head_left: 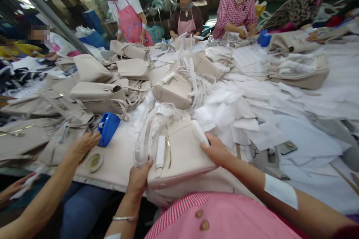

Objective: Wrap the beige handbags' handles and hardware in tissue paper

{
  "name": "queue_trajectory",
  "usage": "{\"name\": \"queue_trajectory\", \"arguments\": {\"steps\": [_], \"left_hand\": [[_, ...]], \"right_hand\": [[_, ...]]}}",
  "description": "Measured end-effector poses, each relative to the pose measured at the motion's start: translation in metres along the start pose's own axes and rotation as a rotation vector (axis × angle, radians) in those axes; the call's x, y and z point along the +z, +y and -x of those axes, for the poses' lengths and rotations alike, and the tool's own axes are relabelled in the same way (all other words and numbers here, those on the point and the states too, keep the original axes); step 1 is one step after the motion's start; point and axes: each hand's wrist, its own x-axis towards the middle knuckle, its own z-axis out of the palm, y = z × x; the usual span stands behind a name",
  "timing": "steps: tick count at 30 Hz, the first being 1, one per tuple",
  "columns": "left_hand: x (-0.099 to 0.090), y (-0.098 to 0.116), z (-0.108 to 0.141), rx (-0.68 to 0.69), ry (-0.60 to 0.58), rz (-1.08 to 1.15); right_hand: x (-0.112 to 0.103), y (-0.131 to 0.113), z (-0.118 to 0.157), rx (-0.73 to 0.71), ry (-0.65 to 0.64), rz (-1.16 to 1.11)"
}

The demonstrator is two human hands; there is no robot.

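"What are your hands on?"

"My left hand [140, 176] grasps the pale bag [183, 149] by its left edge, near the wrapped strap [144, 138]; my right hand [215, 150] grips its right side, at a white wrap [199, 131]."

"And where does it lie?"

"At the near edge of the table [120, 157], just before my pink apron [221, 216]. To its left, a co-worker's hand [87, 142] is just beside a blue dispenser [110, 129]."

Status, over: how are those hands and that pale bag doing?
Left hand at left side of pale bag, right hand at right. Gold trim facing up. Loose white sheets crowd the bag's right.
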Motion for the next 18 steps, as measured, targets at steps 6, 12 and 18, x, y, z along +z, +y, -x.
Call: {"name": "queue_trajectory", "arguments": {"steps": [6,12,18], "left_hand": [[0.006,0.044,-0.007,0.03,-0.098,-0.023],[-0.006,0.139,0.019,0.042,-0.612,0.126],[-0.004,0.172,0.054,-0.079,-0.973,0.259]], "right_hand": [[0.01,0.037,0.035,0.168,0.166,0.093],[0.04,0.063,0.033,0.208,0.117,-0.033],[0.012,0.042,0.033,-0.153,0.299,-0.105]]}}
